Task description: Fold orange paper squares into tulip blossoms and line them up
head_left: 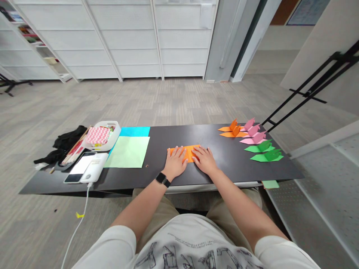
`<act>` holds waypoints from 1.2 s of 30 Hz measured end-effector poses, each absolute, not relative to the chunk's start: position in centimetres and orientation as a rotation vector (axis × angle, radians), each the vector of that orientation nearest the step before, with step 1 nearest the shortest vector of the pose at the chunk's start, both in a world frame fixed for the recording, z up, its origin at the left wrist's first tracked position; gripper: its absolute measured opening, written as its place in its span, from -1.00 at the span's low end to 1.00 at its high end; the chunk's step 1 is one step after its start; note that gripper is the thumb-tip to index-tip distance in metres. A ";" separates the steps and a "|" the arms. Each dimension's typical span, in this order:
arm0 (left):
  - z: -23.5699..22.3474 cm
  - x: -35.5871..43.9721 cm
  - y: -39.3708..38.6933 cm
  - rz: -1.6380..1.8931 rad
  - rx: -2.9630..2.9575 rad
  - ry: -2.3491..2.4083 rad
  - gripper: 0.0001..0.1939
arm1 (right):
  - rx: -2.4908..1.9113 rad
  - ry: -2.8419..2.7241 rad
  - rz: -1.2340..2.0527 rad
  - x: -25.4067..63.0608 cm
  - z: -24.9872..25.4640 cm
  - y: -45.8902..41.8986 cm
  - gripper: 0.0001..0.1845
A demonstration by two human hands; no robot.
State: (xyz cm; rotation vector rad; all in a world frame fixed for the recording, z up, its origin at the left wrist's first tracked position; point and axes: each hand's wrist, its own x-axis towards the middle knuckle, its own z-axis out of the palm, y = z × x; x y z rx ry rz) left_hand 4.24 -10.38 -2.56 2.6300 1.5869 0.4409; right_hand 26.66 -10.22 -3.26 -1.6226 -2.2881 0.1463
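A folded piece of orange origami paper (190, 153) lies flat on the dark table in front of me. My left hand (175, 163) rests on its left part, fingers stretched out. On the right end of the paper lies my right hand (205, 160), also flat with the fingers apart. Both palms partly cover the paper, so its full outline is hidden. To the right stand folded paper birds: orange ones (232, 129), pink ones (254, 136) and green ones (266, 154).
Left of my hands lie a light green sheet (129, 151) and a blue sheet (136, 131). Beyond them are a white basket (115, 135), a phone (77, 172), a white power bank (94, 170) with a cable, and black cloth (68, 140). The table's front edge (196, 184) is near my lap.
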 end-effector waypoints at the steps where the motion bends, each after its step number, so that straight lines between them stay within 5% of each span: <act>1: -2.5 3.9 -10.3 0.422 2.642 1.565 -0.41 | -1.621 -2.291 0.149 26.7 -3.3 -10.2 -0.53; 21: -1.4 -7.9 -11.5 0.359 2.473 1.780 -0.37 | -1.599 -2.290 0.135 26.6 -3.3 -10.0 -0.53; 25: 0.7 -5.8 -11.6 0.630 2.465 1.676 -0.43 | -1.605 -2.284 0.119 26.5 -3.2 -10.1 -0.54; 36: -1.2 3.4 -10.0 0.533 2.602 1.389 -0.57 | -1.513 -2.104 0.233 27.1 -3.4 -9.9 -0.50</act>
